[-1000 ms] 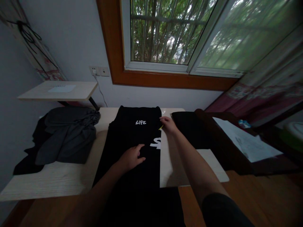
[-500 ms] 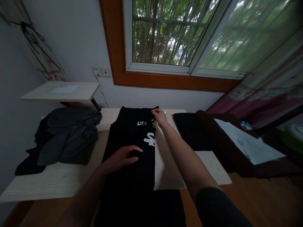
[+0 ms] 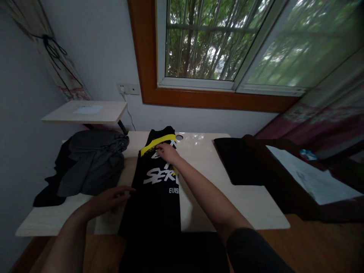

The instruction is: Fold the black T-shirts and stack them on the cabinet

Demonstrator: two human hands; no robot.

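Observation:
A black T-shirt (image 3: 159, 212) with white lettering and a yellow band lies folded into a long strip on the pale table. Near its far end, my right hand (image 3: 167, 152) rests on the print just below the yellow band. The fingers of that hand are drawn together on the cloth, their tips partly hidden. Beside the shirt's left edge is my left hand (image 3: 109, 201), its fingers stretched out and loosely apart, the tips reaching the black cloth. Nothing shows in its palm.
A heap of dark grey and black clothes (image 3: 93, 163) lies at left, below a small raised shelf (image 3: 85, 110). At right, a flat black folded item (image 3: 237, 161) lies on the table (image 3: 204, 151), near a dark wooden piece with paper (image 3: 307, 174). A window is behind.
The shirt's upper layer now shows a yellow band and larger white lettering. My right hand has moved left from the far right edge onto the print; my left hand has shifted left off the shirt's middle.

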